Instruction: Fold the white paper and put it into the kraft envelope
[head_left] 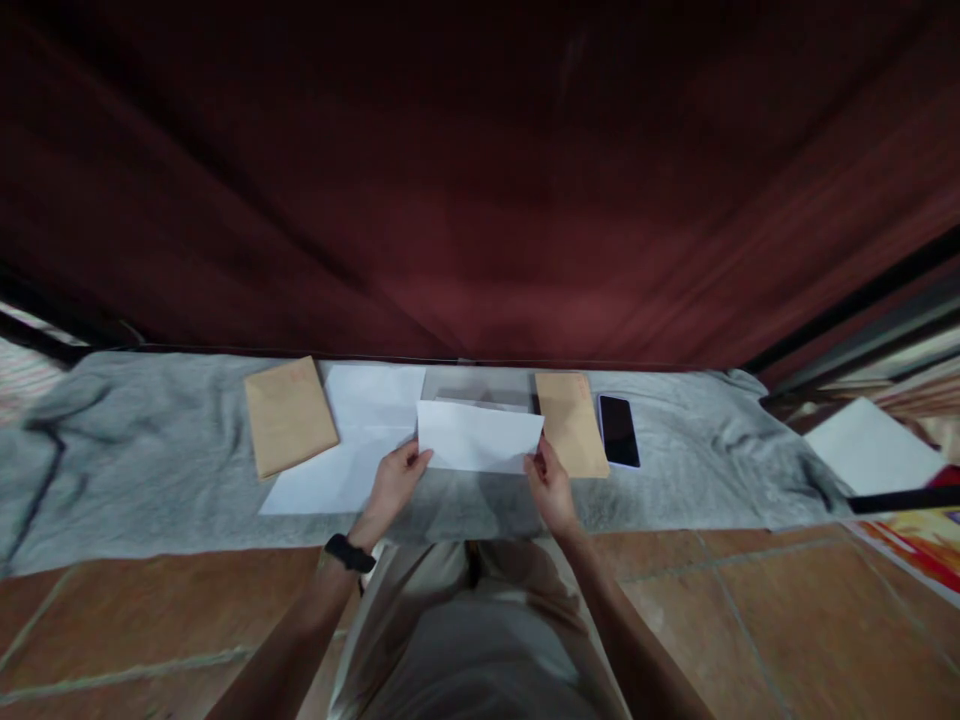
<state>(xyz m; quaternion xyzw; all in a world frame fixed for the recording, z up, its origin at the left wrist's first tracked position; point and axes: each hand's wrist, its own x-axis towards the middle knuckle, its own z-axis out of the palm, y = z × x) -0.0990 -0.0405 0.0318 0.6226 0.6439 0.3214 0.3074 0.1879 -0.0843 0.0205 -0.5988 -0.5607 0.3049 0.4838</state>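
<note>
A folded sheet of white paper (480, 437) is stretched between my two hands over the grey cloth. My left hand (397, 480) pinches its left end, and a dark watch sits on that wrist. At the other end, my right hand (550, 487) grips the paper's lower right corner. Just to the right lies a brown envelope (574, 425), close to my right fingers. More white sheets (352, 455) lie flat beside my left hand. Another stack of brown envelopes (291, 415) rests partly on them.
A dark-screened phone (619, 432) lies right of the single envelope. The grey cloth (697, 450) covers a long narrow surface against a dark red curtain (480, 200). At far right are a white sheet (874, 447) and a colourful printed item (922, 545). Tiled floor (712, 620) lies below.
</note>
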